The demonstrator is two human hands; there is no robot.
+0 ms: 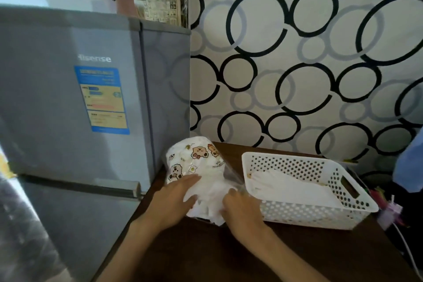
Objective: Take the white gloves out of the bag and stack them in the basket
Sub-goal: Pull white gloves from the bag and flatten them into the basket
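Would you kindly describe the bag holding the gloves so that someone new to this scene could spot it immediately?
Start at the tall grey fridge on the left; a dark wooden table stands beside it. On the table's near-left part, left of the white perforated basket, lies the bag, under the left hand. It alone carries cartoon bear prints on clear plastic, with white gloves bunched at its mouth.

Perforated plastic basket (297, 210) on matt wooden table (206, 254).
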